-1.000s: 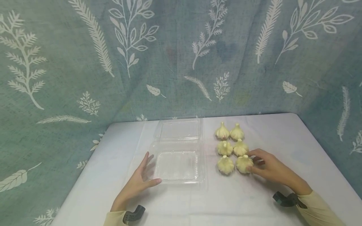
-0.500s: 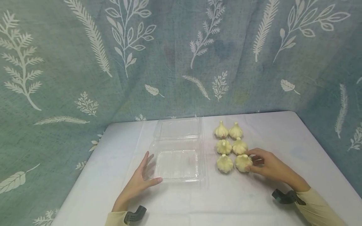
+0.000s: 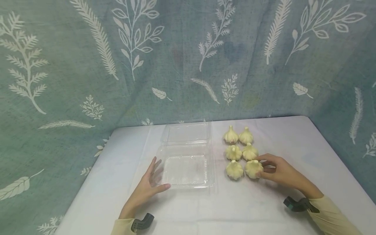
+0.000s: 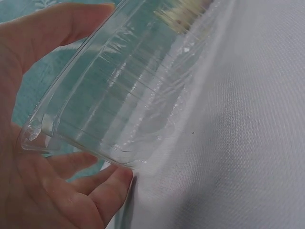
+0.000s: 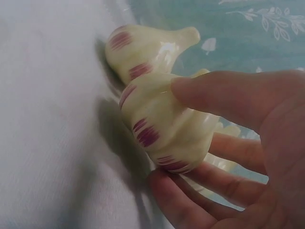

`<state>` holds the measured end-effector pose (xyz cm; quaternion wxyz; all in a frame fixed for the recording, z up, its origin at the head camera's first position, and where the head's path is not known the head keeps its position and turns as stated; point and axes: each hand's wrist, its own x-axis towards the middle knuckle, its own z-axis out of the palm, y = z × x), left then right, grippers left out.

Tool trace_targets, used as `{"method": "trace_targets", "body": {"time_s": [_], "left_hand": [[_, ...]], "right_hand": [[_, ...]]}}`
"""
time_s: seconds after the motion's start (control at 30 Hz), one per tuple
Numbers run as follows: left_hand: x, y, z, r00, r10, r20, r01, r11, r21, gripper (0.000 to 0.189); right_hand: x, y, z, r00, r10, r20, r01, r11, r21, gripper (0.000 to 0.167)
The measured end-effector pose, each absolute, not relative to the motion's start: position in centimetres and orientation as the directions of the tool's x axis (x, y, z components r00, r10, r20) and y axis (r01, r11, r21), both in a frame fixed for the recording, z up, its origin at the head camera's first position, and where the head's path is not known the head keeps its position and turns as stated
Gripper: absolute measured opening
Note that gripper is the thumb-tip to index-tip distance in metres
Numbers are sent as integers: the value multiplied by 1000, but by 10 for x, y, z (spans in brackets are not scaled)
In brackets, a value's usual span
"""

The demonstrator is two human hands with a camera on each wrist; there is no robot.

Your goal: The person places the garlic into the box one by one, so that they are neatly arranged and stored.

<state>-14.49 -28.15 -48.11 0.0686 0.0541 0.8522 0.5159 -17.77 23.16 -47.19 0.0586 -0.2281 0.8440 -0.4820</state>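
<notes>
Currently, the right hand (image 3: 278,171) pinches a garlic bulb (image 3: 252,169) between thumb and fingers at the frame's lower right; the left hand (image 3: 145,188), fingers spread, touches the clear container (image 3: 185,171) at lower centre.

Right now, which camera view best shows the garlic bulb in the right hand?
The right wrist view: the garlic bulb is close up, purple streaks visible. The head view shows it small, its edge behind the right hand. The left wrist view shows blurred garlic through the clear plastic container; which bulb, I cannot tell.
</notes>
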Motion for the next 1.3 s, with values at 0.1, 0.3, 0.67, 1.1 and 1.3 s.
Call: {"method": "trace_targets", "body": {"time_s": [0.1,0.3,0.67,1.1,1.3], "left_hand": [[-145,-282,-482,-986,158,-59,23,473,881,123],[-144,-282,-482,-986,154,-67,15,476,879,122],[-146,-282,-482,-983,177,-37,49,456,889,122],[-145,-280,-482,-987,154,-50,31,482,876,123],[-145,-280,-482,-986,155,-59,22,479,877,123]], "right_hand": [[-177,231,-470,-891,-439,115,-317,420,-850,48],[-174,228,-464,-897,-428,106,-295,404,-866,49],[-171,221,-453,-906,-412,97,-277,405,-871,53],[-167,208,-439,-908,-404,109,-263,348,-900,53],[-166,197,-432,-917,-389,91,-241,358,-902,58]]}}
